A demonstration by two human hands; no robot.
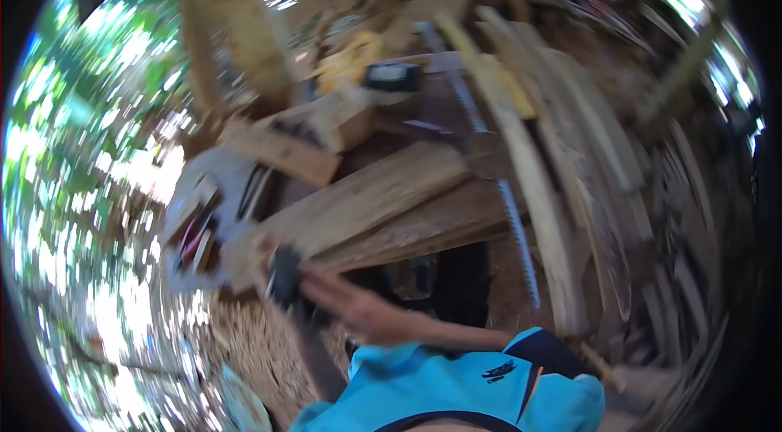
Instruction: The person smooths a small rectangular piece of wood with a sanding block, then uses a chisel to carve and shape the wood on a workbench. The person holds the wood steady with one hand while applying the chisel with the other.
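Motion blurs the whole head view. My left hand (264, 259) is closed around a small dark object (285, 274), whose kind the blur hides. From the right, my right hand (346, 301) reaches across to the same object, its fingers against or very near its side; whether they grip it is smeared. Both hands are over the near left end of a broad wooden plank (366, 196), which lies at a slant on the workbench. Beyond it sits a rough wooden block (281, 152).
A pale sheet (181, 269) at the left bears small tools and wood pieces. A yellow thing (352, 59) and a black thing (393, 77) lie at the back. Long boards (529, 163) lean along the right, near a narrow bluish strip (519, 244). A post (240, 33) stands at the far left.
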